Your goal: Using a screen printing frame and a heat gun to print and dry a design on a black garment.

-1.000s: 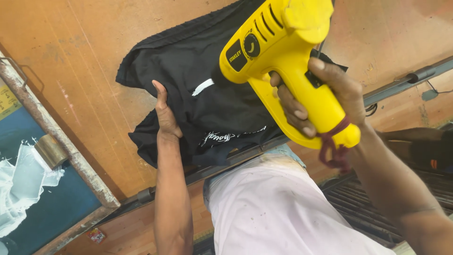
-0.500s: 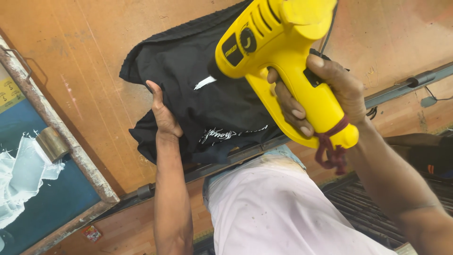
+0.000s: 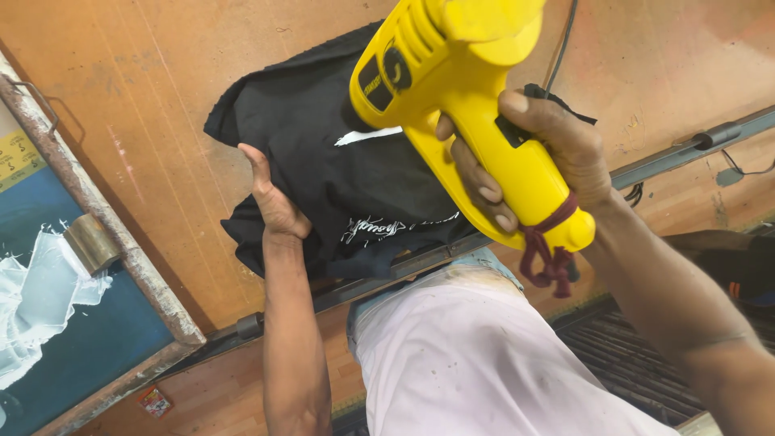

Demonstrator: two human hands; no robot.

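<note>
On the wooden worktable (image 3: 161, 105), a black garment (image 3: 323, 153) with white print lies spread flat near the table's front edge. The left hand (image 3: 273, 198) rests on the garment's left side, fingers together and extended, pressing the fabric down. The right hand (image 3: 537, 161) grips the handle of a yellow heat gun (image 3: 452, 89), fingers clamped around it; the nozzle points down at the garment, just above the cloth. A dark red cord (image 3: 545, 250) is tied at the handle base. A blue printing screen (image 3: 73, 323) sits left of the table.
</note>
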